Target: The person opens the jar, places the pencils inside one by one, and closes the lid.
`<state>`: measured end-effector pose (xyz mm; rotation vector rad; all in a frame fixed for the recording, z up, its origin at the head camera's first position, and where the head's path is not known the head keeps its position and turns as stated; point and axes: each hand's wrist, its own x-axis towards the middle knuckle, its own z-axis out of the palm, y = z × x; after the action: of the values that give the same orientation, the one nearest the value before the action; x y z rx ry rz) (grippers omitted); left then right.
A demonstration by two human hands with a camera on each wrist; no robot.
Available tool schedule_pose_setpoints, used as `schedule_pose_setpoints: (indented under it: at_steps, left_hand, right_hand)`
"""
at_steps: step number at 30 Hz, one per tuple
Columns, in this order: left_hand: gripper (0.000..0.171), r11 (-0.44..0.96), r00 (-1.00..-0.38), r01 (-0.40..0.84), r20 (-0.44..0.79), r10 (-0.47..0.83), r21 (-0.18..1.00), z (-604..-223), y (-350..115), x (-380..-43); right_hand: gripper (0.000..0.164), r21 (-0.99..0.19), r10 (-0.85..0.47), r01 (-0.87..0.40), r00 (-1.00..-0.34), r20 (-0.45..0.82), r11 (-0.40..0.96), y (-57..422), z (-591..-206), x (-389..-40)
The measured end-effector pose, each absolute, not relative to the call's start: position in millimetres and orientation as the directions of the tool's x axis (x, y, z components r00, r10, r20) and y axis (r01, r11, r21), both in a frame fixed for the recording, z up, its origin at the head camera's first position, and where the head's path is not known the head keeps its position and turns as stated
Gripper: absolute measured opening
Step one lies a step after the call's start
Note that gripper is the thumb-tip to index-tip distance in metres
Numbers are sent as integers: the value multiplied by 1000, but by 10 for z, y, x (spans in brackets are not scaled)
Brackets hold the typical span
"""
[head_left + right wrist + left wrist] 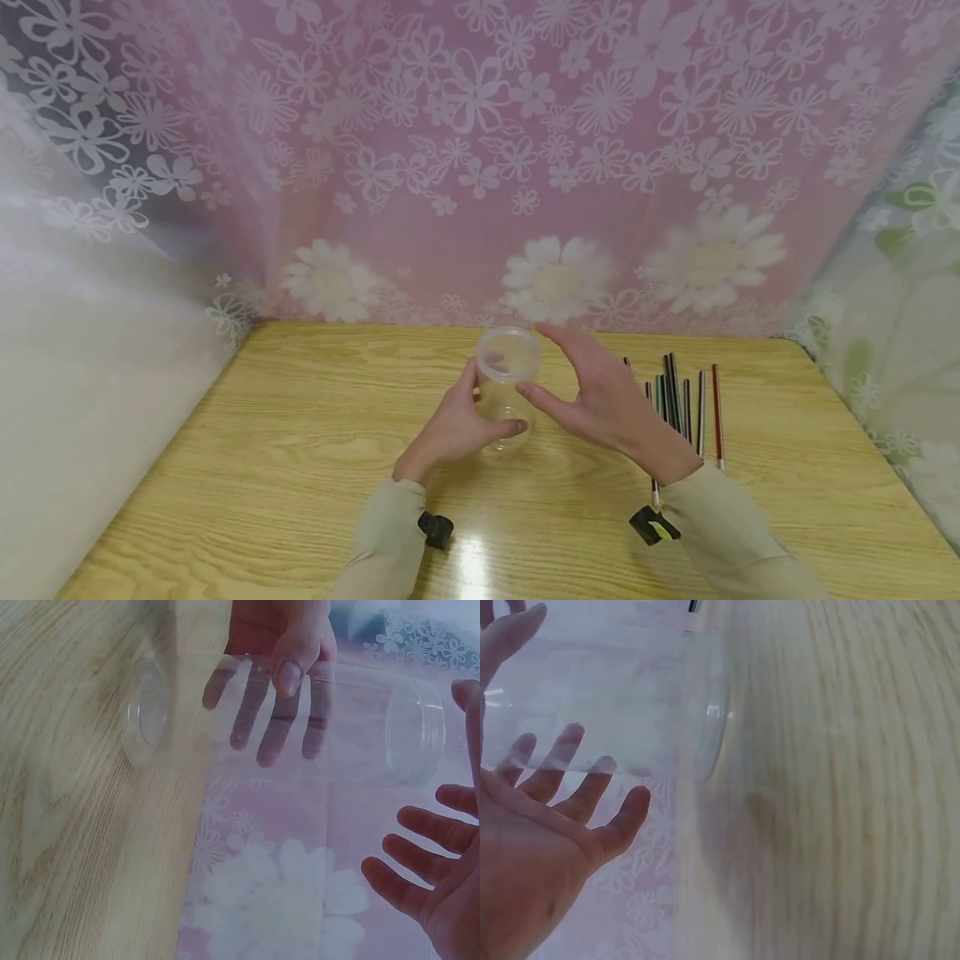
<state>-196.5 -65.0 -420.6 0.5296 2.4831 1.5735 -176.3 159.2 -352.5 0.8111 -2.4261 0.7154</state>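
Observation:
A clear plastic jar [497, 398] stands roughly upright in the head view, its round rimmed end [491, 372] uppermost. My left hand [453, 421] holds the jar around its middle. In the right wrist view the thumb [289, 675] lies on the near side, and the fingers show through the clear wall behind it. My right hand [600, 396] is beside the upper end, thumb and fingers spread. Its thumb tip overlaps the jar just under the rim in the head view. In the right wrist view, its fingers [420, 862] are apart and hold nothing.
Several slim dark sticks [672, 392] and a red one [717, 408], like pencils or brushes, lie on the wooden table [300, 467] to the right, partly behind my right forearm. A pink flowered curtain [450, 208] hangs along the table's back edge.

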Motion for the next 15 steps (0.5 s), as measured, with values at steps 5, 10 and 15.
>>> schedule_pose_setpoints:
  at_steps: [5,10,15]
  left_hand:
    - [92,362,-910,220,57,410,906,-4253,-607,-2037]
    - [92,371,-900,238,60,432,898,-4291,-564,-2113]
    - [86,415,-884,272,56,464,868,-4294,-527,-2167]
  right_hand:
    - [79,-353,-416,-634,-743,524,688,1508,-3518,-1854]
    - [86,-383,-419,-586,-796,438,714,1415,-3490,-1929]
    - [87,-451,-395,-515,-854,339,729,1328,-3448,-1989]
